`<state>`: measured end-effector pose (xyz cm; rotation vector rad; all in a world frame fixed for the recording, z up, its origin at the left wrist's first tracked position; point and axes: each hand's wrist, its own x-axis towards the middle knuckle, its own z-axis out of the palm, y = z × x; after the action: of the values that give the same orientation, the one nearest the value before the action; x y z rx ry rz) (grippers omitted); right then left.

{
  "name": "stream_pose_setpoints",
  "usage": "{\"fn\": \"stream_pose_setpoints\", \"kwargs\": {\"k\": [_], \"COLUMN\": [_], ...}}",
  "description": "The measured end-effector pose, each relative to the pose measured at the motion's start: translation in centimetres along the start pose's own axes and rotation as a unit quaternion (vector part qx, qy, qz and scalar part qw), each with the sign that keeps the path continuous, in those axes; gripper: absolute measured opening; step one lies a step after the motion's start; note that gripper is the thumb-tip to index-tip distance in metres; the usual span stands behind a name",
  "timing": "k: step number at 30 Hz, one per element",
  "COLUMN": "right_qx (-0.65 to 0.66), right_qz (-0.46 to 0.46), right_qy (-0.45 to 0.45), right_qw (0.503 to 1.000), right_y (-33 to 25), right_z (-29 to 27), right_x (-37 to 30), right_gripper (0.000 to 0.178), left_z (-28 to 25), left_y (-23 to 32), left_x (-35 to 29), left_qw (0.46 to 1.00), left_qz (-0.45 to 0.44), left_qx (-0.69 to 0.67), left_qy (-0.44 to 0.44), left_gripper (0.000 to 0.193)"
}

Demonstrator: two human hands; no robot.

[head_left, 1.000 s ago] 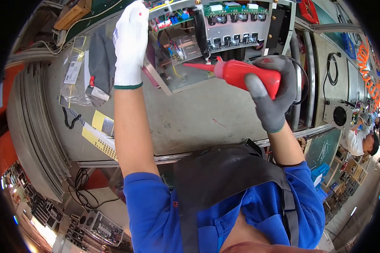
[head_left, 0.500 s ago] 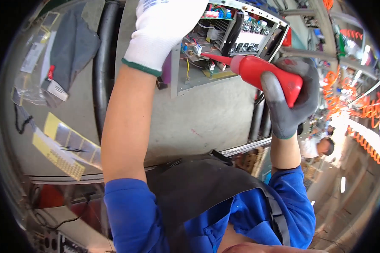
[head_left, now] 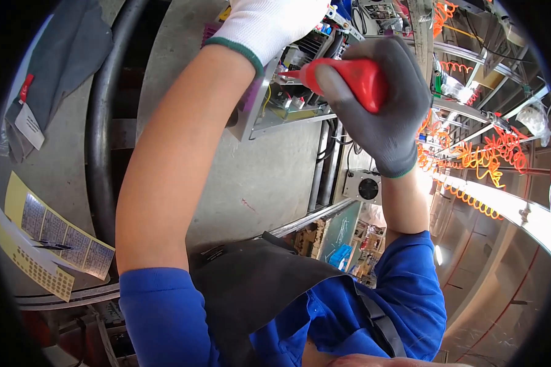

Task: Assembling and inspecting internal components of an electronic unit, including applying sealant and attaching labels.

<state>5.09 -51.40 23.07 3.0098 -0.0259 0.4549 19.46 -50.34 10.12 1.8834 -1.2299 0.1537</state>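
Observation:
My right hand, in a grey coated glove, is closed around a red squeeze bottle with a long thin nozzle. The bottle's nozzle points left into an open metal equipment case full of circuit boards, wires and components. Whether the tip touches a part there is too small to tell. My left hand, in a white knit glove with a green cuff, reaches over the upper left of the case. Its fingers are hidden at the top edge of the picture.
The case stands on a grey worktop. To the left are a black roller, a grey cloth and yellow label sheets. A box with a fan stands beyond the bench. Orange coiled hoses hang at right.
The view has shifted, moving the bench items left and down. My right hand has rolled over the bottle, showing more of its back. The nozzle still points into the case.

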Motion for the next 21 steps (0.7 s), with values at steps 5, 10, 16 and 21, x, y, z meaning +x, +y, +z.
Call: {"fn": "stream_pose_setpoints", "kwargs": {"k": [5, 10, 16, 21], "right_qx": [-0.044, -0.065, -0.055, -0.051], "right_qz": [-0.029, -0.040, 0.026, 0.042], "right_qy": [-0.033, -0.074, -0.076, -0.089], "right_qw": [0.998, 0.994, 0.995, 0.994], "right_y": [-0.3, 0.4, -2.3, -2.0], "right_z": [1.2, 2.5, 1.7, 1.8], "right_x": [1.4, 1.9, 2.4, 1.9], "right_gripper": [0.026, 0.027, 0.024, 0.024], "left_z": [-1.6, -3.1, -1.8, 0.5], "left_y": [0.4, 1.2, 0.8, 0.8], "left_x": [0.7, 0.0, 0.3, -0.2], "left_qw": [0.992, 0.990, 0.986, 0.994], "left_qz": [-0.061, -0.015, -0.020, 0.000], "left_qx": [-0.086, -0.057, -0.071, -0.024], "left_qy": [-0.076, -0.129, -0.146, -0.104], "left_gripper": [0.033, 0.036, 0.038, 0.036]}}
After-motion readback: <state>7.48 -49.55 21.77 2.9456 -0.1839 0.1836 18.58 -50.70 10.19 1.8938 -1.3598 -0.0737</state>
